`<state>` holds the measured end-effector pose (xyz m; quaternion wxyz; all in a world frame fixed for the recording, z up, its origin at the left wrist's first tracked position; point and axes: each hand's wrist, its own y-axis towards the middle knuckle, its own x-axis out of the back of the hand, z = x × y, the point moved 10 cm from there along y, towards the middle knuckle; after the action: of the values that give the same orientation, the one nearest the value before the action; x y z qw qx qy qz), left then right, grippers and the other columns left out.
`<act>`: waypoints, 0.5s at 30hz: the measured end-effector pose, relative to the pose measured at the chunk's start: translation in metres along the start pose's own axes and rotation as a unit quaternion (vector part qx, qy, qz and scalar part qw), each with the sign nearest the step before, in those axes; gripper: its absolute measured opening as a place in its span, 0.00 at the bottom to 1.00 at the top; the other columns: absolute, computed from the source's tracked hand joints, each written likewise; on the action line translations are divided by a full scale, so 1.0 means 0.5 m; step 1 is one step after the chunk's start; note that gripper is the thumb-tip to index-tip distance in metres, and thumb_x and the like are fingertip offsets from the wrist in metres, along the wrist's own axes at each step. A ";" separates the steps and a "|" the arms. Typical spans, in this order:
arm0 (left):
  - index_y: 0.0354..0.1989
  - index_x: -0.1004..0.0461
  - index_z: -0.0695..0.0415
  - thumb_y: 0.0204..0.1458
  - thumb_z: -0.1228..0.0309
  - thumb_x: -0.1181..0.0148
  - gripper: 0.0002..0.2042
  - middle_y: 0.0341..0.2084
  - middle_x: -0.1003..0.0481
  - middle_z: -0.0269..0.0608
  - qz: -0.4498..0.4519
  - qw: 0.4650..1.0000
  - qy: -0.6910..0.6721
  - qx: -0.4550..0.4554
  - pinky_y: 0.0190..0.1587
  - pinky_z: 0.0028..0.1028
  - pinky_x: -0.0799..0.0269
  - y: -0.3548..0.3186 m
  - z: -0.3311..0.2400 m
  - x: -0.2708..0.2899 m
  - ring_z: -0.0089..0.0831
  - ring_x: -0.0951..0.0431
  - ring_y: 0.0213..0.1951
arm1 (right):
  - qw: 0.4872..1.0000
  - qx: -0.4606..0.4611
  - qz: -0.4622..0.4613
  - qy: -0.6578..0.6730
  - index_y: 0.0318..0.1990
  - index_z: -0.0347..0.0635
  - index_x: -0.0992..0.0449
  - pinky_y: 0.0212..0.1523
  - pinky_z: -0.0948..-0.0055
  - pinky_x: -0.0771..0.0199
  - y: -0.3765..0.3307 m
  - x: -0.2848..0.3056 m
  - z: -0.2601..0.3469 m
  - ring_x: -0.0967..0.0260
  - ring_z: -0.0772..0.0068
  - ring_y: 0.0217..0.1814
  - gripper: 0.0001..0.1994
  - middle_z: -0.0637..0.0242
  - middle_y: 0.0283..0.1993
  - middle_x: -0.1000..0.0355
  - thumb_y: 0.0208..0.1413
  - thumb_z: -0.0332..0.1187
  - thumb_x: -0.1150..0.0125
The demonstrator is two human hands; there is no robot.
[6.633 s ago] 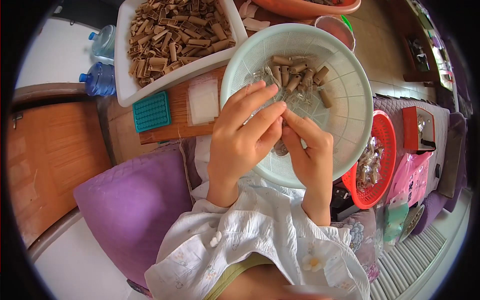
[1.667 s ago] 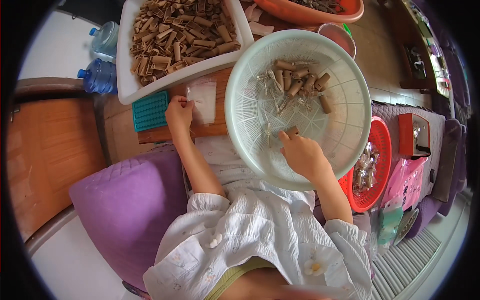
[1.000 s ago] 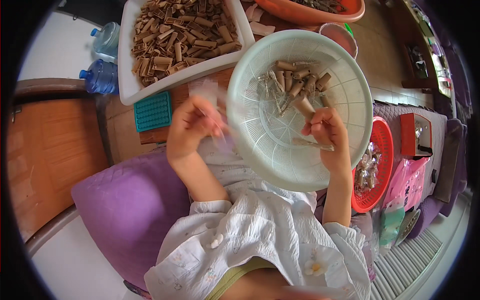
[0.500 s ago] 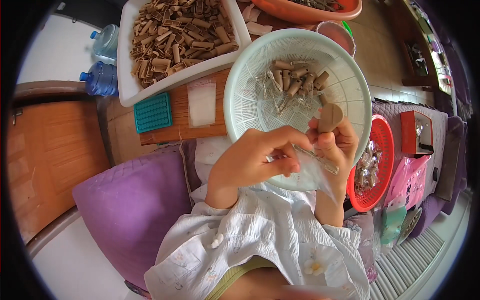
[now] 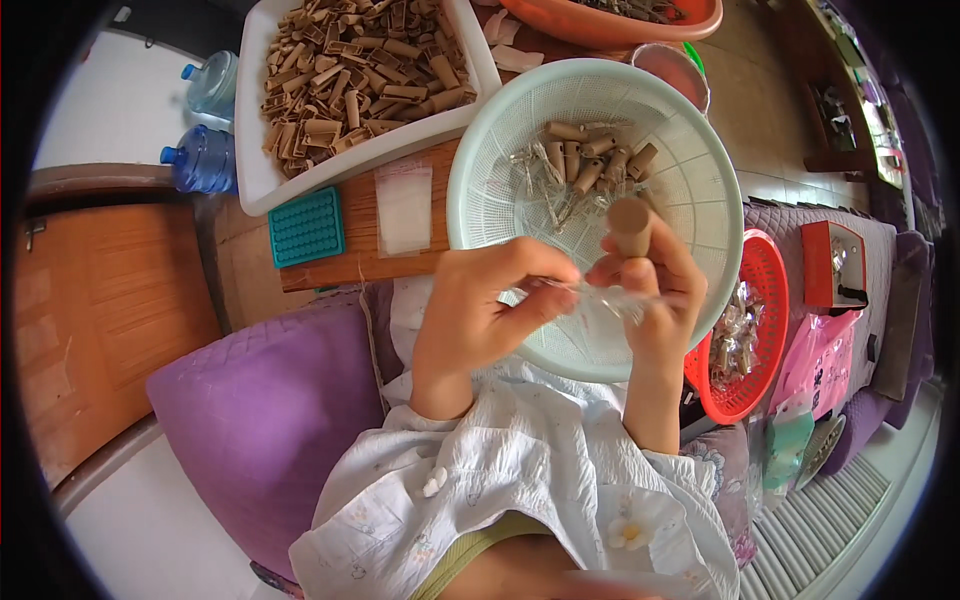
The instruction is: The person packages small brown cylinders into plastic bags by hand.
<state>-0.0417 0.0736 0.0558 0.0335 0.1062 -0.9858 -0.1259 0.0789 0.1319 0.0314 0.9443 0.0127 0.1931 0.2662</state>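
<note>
My right hand [image 5: 668,285] grips a brown cylindrical piece [image 5: 630,226], round end up, between thumb and fingers. A small clear plastic bag [image 5: 615,303] stretches between my two hands, crumpled and partly blurred. Thumb and forefinger of my left hand [image 5: 485,310] pinch the bag's edge. Both hands are over the near side of a pale green mesh basket [image 5: 462,190]. In that basket lie several brown cylinders [image 5: 590,175] and a heap of small clear-wrapped metallic pieces [image 5: 540,180].
A white tub [image 5: 487,80] full of brown pieces stands far left on the wooden table [image 5: 350,265], near a teal moulded tray [image 5: 306,227] and flat clear bags [image 5: 404,208]. At right are a red basket [image 5: 768,300] of wrapped pieces and a red box [image 5: 832,265]. An orange basin [image 5: 610,28] sits behind.
The brown cylinder has tilted upright and shifted left and up with my right hand. My left hand has moved slightly left and up, and the bag now spans between both hands.
</note>
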 end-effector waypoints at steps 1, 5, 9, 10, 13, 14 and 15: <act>0.29 0.30 0.59 0.41 0.78 0.41 0.07 0.20 0.26 0.37 -0.018 0.999 0.041 -0.015 0.23 0.22 0.31 0.002 -0.013 0.014 0.24 0.25 0.22 | 0.998 0.019 -0.011 -0.054 0.50 0.30 0.37 0.33 0.81 0.31 0.002 0.003 0.011 0.32 0.76 0.36 0.18 0.59 0.38 0.32 0.52 0.29 0.48; 0.29 0.30 0.57 0.41 0.77 0.41 0.06 0.20 0.27 0.36 -0.051 0.985 0.163 -0.037 0.21 0.22 0.32 -0.002 -0.025 0.025 0.26 0.26 0.20 | 0.992 0.004 -0.008 -0.127 0.47 0.31 0.33 0.32 0.83 0.31 0.002 -0.010 0.020 0.33 0.77 0.33 0.15 0.63 0.34 0.35 0.50 0.22 0.51; 0.30 0.30 0.56 0.41 0.75 0.40 0.07 0.19 0.27 0.37 -0.100 0.967 0.225 -0.066 0.21 0.22 0.33 -0.007 -0.037 0.039 0.27 0.26 0.20 | 0.988 0.005 0.016 -0.155 0.46 0.32 0.32 0.33 0.83 0.31 0.001 -0.033 0.016 0.35 0.78 0.34 0.15 0.62 0.39 0.36 0.47 0.17 0.50; 0.30 0.30 0.57 0.41 0.75 0.40 0.08 0.20 0.26 0.37 -0.102 0.967 0.225 -0.068 0.22 0.21 0.33 -0.007 -0.033 0.041 0.25 0.26 0.20 | 0.988 0.006 0.016 -0.156 0.46 0.32 0.32 0.33 0.83 0.31 0.001 -0.033 0.013 0.35 0.78 0.34 0.15 0.62 0.39 0.36 0.47 0.17 0.50; 0.34 0.30 0.59 0.42 0.75 0.40 0.09 0.20 0.25 0.37 -0.162 0.983 0.084 0.027 0.22 0.20 0.33 -0.012 0.015 0.072 0.21 0.26 0.22 | 0.987 0.024 -0.070 -0.140 0.44 0.31 0.31 0.33 0.83 0.32 -0.004 0.003 0.016 0.35 0.79 0.33 0.14 0.62 0.39 0.36 0.48 0.20 0.48; 0.34 0.30 0.59 0.42 0.75 0.40 0.09 0.20 0.25 0.37 -0.163 0.983 0.084 0.027 0.22 0.20 0.33 -0.009 0.019 0.075 0.21 0.26 0.22 | 0.987 0.024 -0.070 -0.140 0.44 0.31 0.31 0.33 0.83 0.32 -0.004 0.010 0.019 0.35 0.79 0.33 0.14 0.62 0.39 0.36 0.48 0.20 0.48; 0.35 0.30 0.59 0.42 0.74 0.40 0.11 0.20 0.25 0.38 -0.166 0.983 0.067 0.043 0.22 0.19 0.33 -0.007 0.029 0.081 0.20 0.26 0.23 | 0.982 0.040 -0.119 -0.144 0.44 0.31 0.32 0.32 0.83 0.32 -0.007 0.036 0.033 0.35 0.79 0.32 0.14 0.63 0.37 0.35 0.48 0.20 0.48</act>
<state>-0.0819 0.0648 0.0424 0.0738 0.2780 -0.9544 -0.0794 0.1010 0.1392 0.0396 0.9858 0.0659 0.0657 0.1395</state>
